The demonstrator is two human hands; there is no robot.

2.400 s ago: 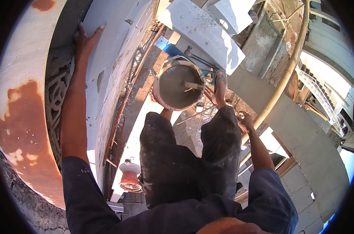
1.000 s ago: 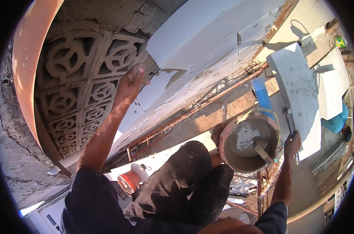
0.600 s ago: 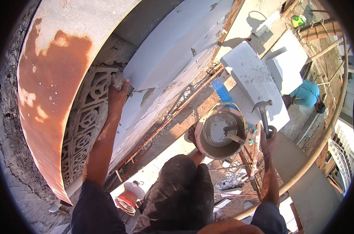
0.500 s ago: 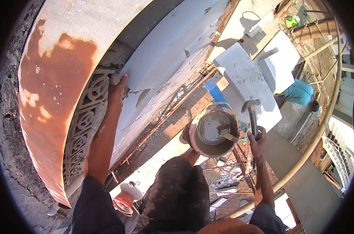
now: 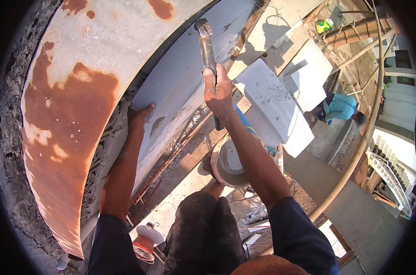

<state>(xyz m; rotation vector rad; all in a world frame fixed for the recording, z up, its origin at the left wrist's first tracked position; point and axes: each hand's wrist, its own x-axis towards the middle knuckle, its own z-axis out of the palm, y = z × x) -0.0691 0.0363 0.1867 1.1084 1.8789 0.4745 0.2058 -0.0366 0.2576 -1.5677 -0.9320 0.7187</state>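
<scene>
My right hand (image 5: 219, 94) is closed around a hammer (image 5: 208, 50), its metal head raised toward the far side and its handle end sticking out below my fist. The hammer is over a long white panel (image 5: 180, 78), and no contact between them can be made out. At the panel's left end, my left hand (image 5: 138, 117) grips the edge, thumb on the white face and the other fingers mostly hidden. Below my right forearm stands a bucket (image 5: 216, 160) of grey wet mix, partly covered by that arm.
A curved rust-stained surface (image 5: 79, 105) rises on the left, above lattice blocks (image 5: 95, 176). White slabs (image 5: 272, 96) lie at right, beside a curved pole (image 5: 350, 169). A person in a turquoise shirt (image 5: 341, 106) bends down further off. A red-orange container (image 5: 144, 247) stands by my legs.
My right hand has swung the hammer from beside the bucket up and left over the white panel. My left hand stays at the panel's end, its thumb now stretched out on the face.
</scene>
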